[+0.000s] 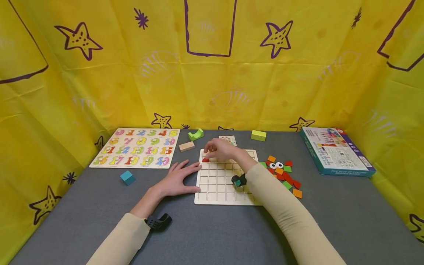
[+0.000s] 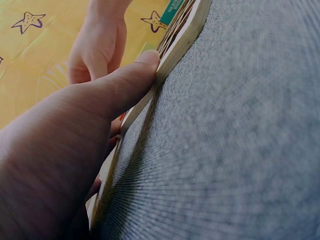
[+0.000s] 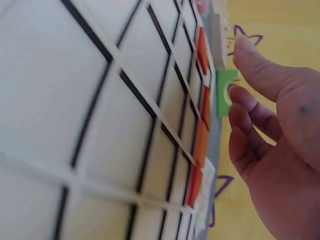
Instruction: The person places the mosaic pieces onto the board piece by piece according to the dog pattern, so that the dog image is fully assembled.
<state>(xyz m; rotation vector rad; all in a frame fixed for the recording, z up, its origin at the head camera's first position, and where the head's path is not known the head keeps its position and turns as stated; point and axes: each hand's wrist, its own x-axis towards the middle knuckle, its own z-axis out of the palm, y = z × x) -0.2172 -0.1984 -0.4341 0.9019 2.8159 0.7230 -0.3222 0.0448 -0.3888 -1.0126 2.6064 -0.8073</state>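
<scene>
A wooden grid board [image 1: 222,184] lies on the grey table. My left hand [image 1: 179,178] rests flat beside it, fingers straight, with the thumb [image 2: 125,85] against the board's left edge [image 2: 180,45]. My right hand [image 1: 208,151] hovers over the board's far left corner, just above a red tile [image 1: 205,159] lying in a cell. In the right wrist view the right hand [image 3: 240,75] has loosely bent fingers and holds nothing. Red and orange tiles [image 3: 201,145] sit in the row of cells at the board's far edge.
A heap of red, orange and green tiles [image 1: 284,173] lies right of the board. A teal box [image 1: 338,151] is at far right, a number puzzle [image 1: 139,147] at far left. A blue cube [image 1: 127,177], a wooden block [image 1: 187,146] and green blocks [image 1: 196,134] are scattered about.
</scene>
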